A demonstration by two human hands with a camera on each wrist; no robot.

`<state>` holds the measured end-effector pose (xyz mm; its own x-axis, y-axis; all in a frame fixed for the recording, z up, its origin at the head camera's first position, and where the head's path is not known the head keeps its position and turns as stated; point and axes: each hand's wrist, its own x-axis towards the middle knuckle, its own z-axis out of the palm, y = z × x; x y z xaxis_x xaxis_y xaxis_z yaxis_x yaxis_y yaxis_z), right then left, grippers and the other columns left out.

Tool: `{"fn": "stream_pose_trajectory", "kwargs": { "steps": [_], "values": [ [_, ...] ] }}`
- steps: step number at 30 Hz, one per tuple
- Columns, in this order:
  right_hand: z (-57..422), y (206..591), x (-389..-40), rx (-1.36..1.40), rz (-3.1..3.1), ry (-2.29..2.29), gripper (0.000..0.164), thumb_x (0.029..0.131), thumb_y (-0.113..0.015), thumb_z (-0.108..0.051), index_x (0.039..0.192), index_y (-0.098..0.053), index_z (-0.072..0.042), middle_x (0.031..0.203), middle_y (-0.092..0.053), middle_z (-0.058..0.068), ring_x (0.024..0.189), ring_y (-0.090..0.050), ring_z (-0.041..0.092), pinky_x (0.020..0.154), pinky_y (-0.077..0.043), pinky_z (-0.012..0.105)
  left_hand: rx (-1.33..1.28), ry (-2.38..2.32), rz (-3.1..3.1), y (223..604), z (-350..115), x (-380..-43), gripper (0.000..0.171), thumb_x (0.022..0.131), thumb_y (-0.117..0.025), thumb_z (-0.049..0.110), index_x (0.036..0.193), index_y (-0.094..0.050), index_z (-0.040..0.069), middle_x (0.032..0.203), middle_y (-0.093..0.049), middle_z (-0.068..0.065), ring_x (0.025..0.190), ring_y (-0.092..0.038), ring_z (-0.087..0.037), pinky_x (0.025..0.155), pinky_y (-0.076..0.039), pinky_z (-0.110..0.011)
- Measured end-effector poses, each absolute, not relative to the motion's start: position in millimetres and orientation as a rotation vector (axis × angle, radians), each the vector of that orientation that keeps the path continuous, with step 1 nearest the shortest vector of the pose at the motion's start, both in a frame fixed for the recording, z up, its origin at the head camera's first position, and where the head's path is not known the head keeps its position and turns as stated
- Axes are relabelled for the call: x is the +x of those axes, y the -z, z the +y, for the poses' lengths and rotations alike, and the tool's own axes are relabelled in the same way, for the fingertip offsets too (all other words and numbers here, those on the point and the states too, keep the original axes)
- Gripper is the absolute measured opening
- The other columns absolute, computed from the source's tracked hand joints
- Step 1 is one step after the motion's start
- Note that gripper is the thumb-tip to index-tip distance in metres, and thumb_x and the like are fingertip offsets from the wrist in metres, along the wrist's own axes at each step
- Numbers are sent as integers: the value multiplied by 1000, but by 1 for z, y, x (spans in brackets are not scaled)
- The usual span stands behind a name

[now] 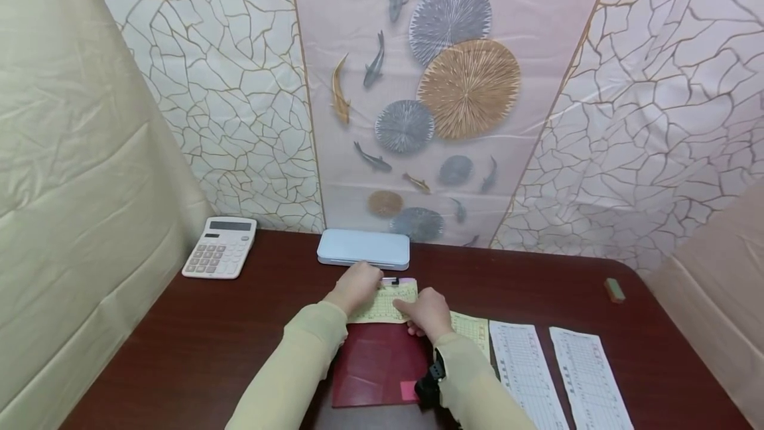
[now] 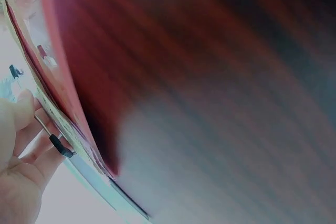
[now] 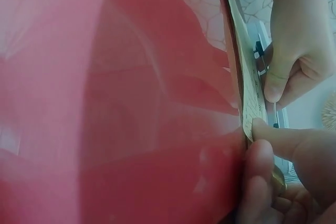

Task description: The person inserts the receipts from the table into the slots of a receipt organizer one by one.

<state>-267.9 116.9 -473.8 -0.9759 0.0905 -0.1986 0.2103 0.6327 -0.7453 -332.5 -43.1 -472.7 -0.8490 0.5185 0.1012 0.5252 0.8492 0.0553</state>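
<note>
A dark red clip folder point(image 1: 373, 363) lies before me, with a yellow printed slip point(image 1: 379, 312) across its top end. My left hand point(image 1: 356, 287) grips the metal wire clip point(image 3: 259, 49) at that end; in the left wrist view the clip's black tip point(image 2: 62, 146) shows by the fingers. My right hand point(image 1: 431, 314) pinches the slip's right edge, thumb on top and fingers at the folder's edge, as the right wrist view shows. A brass-coloured round thing point(image 3: 279, 180) beside the right fingers is mostly hidden.
Another yellow slip point(image 1: 474, 330) and two white printed slips point(image 1: 528, 367) lie to the right. Behind the folder sits a pale blue case point(image 1: 364, 246). A white calculator point(image 1: 219, 249) stands at the back left, a small green-and-brown block point(image 1: 614, 290) at the far right.
</note>
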Motion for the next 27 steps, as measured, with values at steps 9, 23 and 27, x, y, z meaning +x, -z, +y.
{"fn": "stream_pose_trajectory", "kwargs": {
  "steps": [9, 23, 27],
  "values": [
    [116, 476, -272, 255, 2734, 1215, 40, 81, -72, -39, 59, -63, -7, 43, -54, 4, 36, -53, 13, 37, -45, 26, -821, 101, -2952, 474, -42, -333, 12, 91, -61, 14, 84, -72, 12, 84, -69, -2, 88, -64, -20, 84, -53, -32],
    [117, 480, -276, 287, 2708, 1231, 42, 79, -73, -44, 60, -66, -8, 44, -54, 4, 34, -51, 13, 34, -43, 25, -834, 110, -2973, 472, -41, -330, 9, 87, -66, 9, 81, -70, 14, 79, -66, 3, 87, -61, -16, 83, -51, -28],
    [117, 480, -276, 253, 2727, 1215, 42, 80, -72, -44, 59, -65, -8, 42, -53, 3, 34, -50, 13, 33, -42, 25, -796, 145, -2975, 472, -41, -331, 7, 88, -66, 15, 84, -71, 13, 83, -68, 1, 88, -63, -17, 83, -52, -30]
  ]
}}
